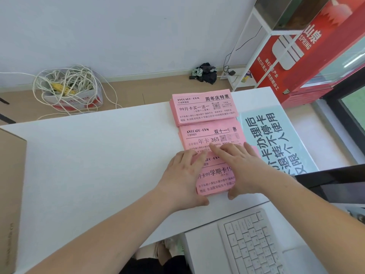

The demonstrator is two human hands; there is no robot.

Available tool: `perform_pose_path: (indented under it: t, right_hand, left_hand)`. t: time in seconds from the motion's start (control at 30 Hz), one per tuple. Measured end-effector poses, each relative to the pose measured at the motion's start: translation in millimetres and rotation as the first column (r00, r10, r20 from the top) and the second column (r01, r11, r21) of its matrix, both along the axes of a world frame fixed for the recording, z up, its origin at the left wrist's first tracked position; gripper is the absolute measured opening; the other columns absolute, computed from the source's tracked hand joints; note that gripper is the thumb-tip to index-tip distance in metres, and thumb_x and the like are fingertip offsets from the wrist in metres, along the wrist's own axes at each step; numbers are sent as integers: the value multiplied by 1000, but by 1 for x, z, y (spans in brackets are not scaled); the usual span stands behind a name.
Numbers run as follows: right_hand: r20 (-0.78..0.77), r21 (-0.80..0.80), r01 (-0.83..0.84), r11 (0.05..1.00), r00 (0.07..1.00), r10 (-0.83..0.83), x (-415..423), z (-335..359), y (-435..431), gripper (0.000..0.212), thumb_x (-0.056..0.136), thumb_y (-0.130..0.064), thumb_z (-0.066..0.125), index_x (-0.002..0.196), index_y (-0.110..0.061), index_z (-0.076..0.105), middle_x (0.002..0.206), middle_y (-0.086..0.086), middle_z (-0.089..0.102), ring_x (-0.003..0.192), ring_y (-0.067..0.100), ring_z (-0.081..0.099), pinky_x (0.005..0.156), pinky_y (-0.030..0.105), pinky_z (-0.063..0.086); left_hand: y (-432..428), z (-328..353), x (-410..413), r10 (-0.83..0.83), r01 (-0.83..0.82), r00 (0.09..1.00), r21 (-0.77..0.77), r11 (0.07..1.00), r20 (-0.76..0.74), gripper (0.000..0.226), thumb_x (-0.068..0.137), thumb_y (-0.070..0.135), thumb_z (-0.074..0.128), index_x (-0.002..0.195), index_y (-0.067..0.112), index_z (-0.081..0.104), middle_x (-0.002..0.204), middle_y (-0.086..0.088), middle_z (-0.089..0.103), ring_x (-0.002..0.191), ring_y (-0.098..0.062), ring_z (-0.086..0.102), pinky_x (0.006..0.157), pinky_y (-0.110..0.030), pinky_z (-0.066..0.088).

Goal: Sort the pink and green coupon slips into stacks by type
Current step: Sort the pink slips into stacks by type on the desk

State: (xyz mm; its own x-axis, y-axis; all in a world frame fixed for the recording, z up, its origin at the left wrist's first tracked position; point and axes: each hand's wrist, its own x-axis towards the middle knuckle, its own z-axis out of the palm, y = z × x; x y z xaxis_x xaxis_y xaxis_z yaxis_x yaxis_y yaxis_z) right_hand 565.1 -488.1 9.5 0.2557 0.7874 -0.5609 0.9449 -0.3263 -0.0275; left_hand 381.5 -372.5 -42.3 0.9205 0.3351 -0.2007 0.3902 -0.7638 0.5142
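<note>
Left hand (pixel 183 175) and right hand (pixel 245 169) lie flat on the near stack (pixel 215 175).
Their fingers are straight and press down on the pink slips, and the thumbs touch the stack's near edge; nothing is gripped. Just past the fingertips lies the middle stack (pixel 205 135), and past that the far stack (pixel 203 107). A green sheet (pixel 276 131) lies right of the right hand. A keyboard (pixel 250 244) sits under the right arm, on the white tabletop (pixel 98 155).
</note>
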Motion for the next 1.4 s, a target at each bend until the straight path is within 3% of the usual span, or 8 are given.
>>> perform_pose_path:
  t: [0.17, 0.37, 0.6, 0.77, 0.93, 1.2, 1.27, 1.4]
  right_hand:
    - [8, 19, -77, 997, 997, 77, -7, -4, 2, 154, 57, -61, 89, 157, -34, -24, 164, -11, 8, 155, 17, 4, 126, 53, -4]
    - [2, -13, -51, 999, 999, 52, -5, -2, 3, 154, 59, -63, 88, 157, -30, -26, 167, -11, 4, 156, 17, 1, 127, 52, -5]
    - [-9, 11, -38, 999, 999, 38, -2, -2, 9, 131, 61, -58, 87, 160, -28, 6, 160, -11, 20, 151, 16, 17, 128, 49, 3]
    - [17, -28, -48, 998, 999, 48, -6, -3, 9, 135, 62, -60, 86, 161, -27, 1, 163, -11, 14, 154, 16, 11, 127, 52, 1]
    - [47, -51, -23, 998, 999, 25, -12, 3, 8, 153, 56, -70, 86, 158, -33, -23, 169, -8, -15, 156, 19, -17, 126, 54, -7]
    - [36, -9, 387, 922, 922, -386, -27, 7, 2, 164, 40, -73, 90, 143, -55, -37, 159, -5, -43, 149, 32, -34, 120, 68, -3]
    - [24, 6, 364, 931, 931, -364, -26, 9, 0, 160, 44, -71, 90, 147, -56, -32, 162, -10, -37, 151, 28, -32, 121, 68, -2]
    - [7, 58, 210, 976, 977, -211, -39, 9, 2, 139, 59, -66, 86, 155, -54, -15, 169, -15, -17, 156, 19, -17, 126, 55, 8]
  left_hand:
    - [-1, 2, 2, -65, 65, 998, 18, 998, -20, 137, 64, 68, 80, 161, 26, -7, 166, 5, -7, 154, -20, -9, 128, -42, 6]
    - [0, 3, 2, -62, 62, 998, 31, 998, 19, 127, 68, 61, 79, 161, 26, 0, 161, 2, 14, 149, -21, 11, 127, -38, 12]
    - [-1, -2, 2, -36, 36, 999, 2, 999, 36, 122, 70, 58, 76, 161, 28, 1, 162, -1, 12, 151, -23, 10, 127, -39, 13]
    - [0, -7, 3, -21, 21, 998, -2, 1000, 51, 122, 68, 58, 80, 161, 25, 7, 162, 2, 16, 152, -21, 11, 127, -35, 11]
    - [-4, -2, -15, 123, -115, 992, -198, 973, 28, 132, 70, 73, 73, 161, 30, -13, 168, 7, -20, 155, -11, -15, 126, -32, -3]
    - [-29, 1, -54, 309, -294, 951, -381, 877, -23, 84, 98, 38, 58, 163, 25, 6, 164, 16, 15, 151, -4, 11, 108, 0, -1]
    - [-36, 11, -50, 332, -310, 942, -494, 812, -46, 89, 98, 26, 58, 161, 37, -4, 144, 30, 25, 139, 5, 26, 90, 13, 7]
    - [-44, 14, -45, 306, -279, 951, -559, 781, -48, 96, 88, 14, 55, 152, 60, 0, 127, 41, 45, 110, 19, 48, 80, 3, 34]
